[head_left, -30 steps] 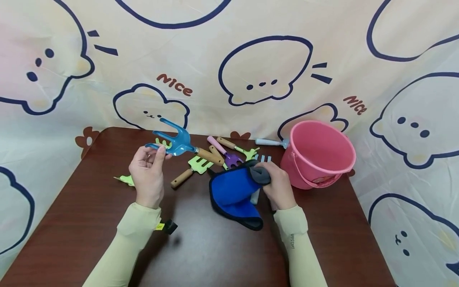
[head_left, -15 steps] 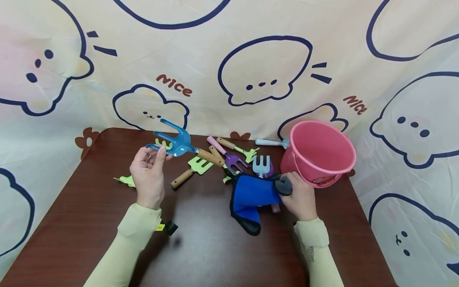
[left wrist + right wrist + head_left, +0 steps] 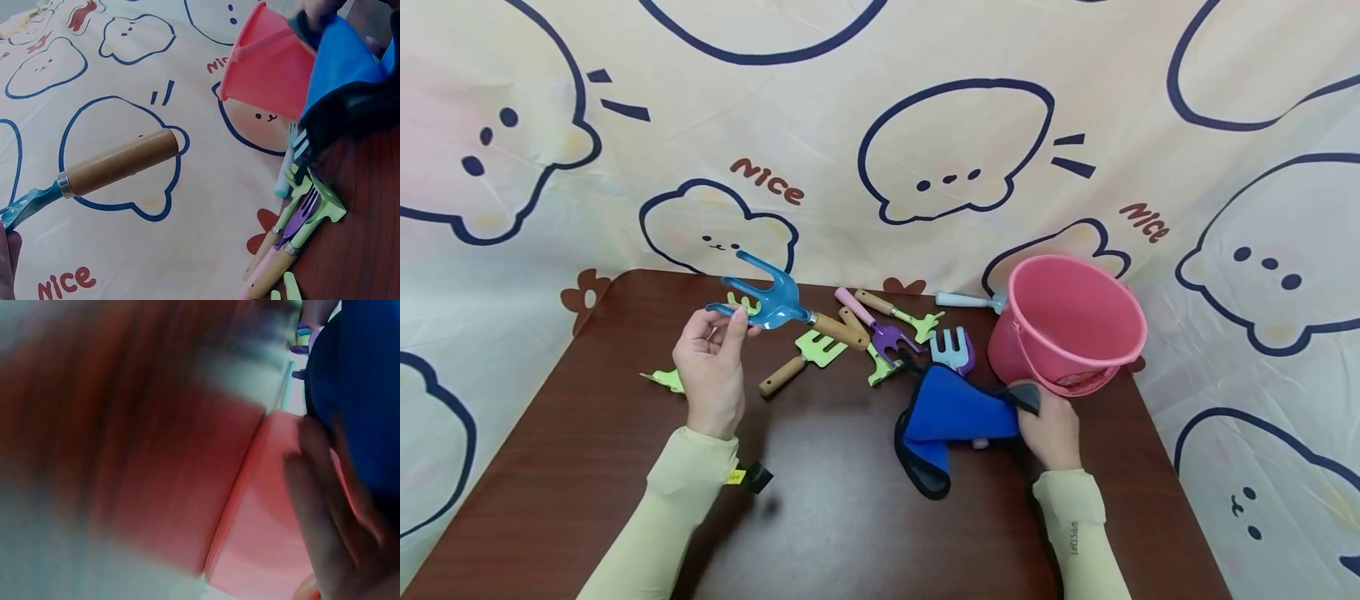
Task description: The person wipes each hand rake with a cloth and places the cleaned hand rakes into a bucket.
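My left hand (image 3: 711, 367) pinches a blue three-pronged garden hand fork (image 3: 781, 302) by one prong, its wooden handle (image 3: 122, 162) pointing right. Raised over the table's right part, my right hand (image 3: 1052, 429) grips a folded blue cloth piece with black edging (image 3: 958, 404) by its dark grey end. The rest of the cloth hangs to the left and covers part of a tool with a light blue fork head (image 3: 951, 348). In the right wrist view, the cloth (image 3: 369, 381) fills the upper right, beside blurred fingers.
A pink bucket (image 3: 1022, 350) stands behind my right hand. Several small garden tools lie toward the back, among them a green fork with a wooden handle (image 3: 781, 375) and a purple fork (image 3: 887, 335). A light blue handle (image 3: 962, 299) lies by the bucket. A patterned curtain (image 3: 820, 125) backs the table.
My right hand has moved right and toward me with the blue cloth, uncovering the light blue fork head and more of the purple and green tools. The left hand stays in place with the fork.
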Tool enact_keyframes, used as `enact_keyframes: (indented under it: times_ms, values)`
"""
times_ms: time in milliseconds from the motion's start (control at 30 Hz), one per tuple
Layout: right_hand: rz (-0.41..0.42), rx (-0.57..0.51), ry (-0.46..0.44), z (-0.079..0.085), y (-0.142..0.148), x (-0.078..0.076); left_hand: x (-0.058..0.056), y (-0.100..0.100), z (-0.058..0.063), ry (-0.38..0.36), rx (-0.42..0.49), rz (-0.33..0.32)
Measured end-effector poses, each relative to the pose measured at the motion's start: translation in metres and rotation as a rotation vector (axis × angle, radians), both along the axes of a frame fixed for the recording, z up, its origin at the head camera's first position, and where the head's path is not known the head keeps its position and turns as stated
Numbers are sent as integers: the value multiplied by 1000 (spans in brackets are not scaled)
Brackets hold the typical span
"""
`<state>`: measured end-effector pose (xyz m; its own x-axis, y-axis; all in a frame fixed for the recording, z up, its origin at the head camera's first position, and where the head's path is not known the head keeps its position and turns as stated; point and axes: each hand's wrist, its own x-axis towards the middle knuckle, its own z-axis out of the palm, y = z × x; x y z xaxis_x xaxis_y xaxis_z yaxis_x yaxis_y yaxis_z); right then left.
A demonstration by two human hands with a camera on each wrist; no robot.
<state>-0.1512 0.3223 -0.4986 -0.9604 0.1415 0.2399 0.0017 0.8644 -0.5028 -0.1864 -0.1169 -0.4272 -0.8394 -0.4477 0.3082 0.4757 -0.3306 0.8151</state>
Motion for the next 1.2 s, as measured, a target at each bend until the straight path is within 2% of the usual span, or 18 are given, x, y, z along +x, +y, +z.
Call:
enact_keyframes:
  times_ms: [67,133,233,300,367,467,567,667,833,1000,1200]
  values:
    - [-96,-33,28,2,4,4,0,0,0,-2,0,1]
    - [-183,-93,-10,4,8,7,1,1,0,-7,-9,0]
    - [-268,-288,-140,5,13,11,1,1,0,-11,-18,-5]
    - [-330,-462,-170,2,17,11,1,1,1,-6,-16,-6]
    - [-384,-614,-137,-4,22,8,0,1,2,6,-5,-7]
    - [-420,-753,-34,-14,30,1,-1,0,3,15,3,-8]
    - [-371,-876,11,-23,39,-8,-1,0,3,-1,-13,-9]
    - [-320,-936,-8,-28,44,-13,-1,1,2,-25,-25,-11]
    - [-209,-821,-134,-27,46,-14,0,1,-1,-33,-30,-16]
    - [-72,-761,-230,-22,47,-13,0,1,0,-20,-17,-26]
    - [22,-735,-235,-25,54,-10,-4,15,6,-6,33,-56]
